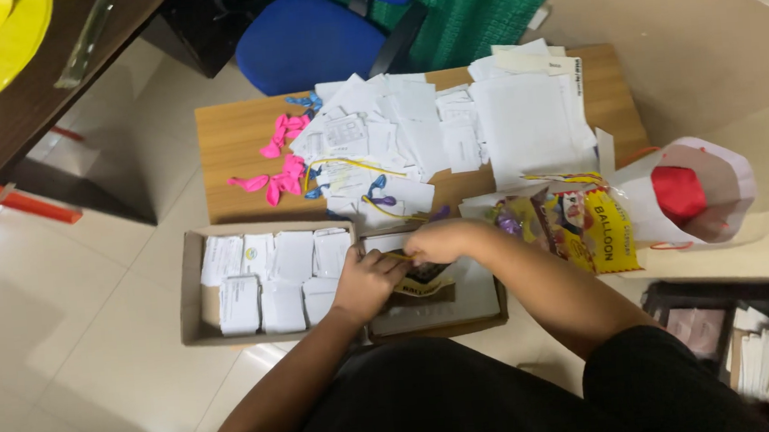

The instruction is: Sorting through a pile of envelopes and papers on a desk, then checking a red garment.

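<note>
Pinching a yellow balloon [397, 257], left hand [367, 281], right hand [441, 239], both grips closed, above cardboard box [191, 286].

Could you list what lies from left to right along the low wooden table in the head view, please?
Pink balloons → spread of white paper slips → larger stack of white sheets → yellow snack packets at the table's right corner → white paper bag with something red inside.

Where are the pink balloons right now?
In the head view, the pink balloons lie loose on the left part of the low wooden table, beside the pile of white papers and just beyond the cardboard box.
</note>
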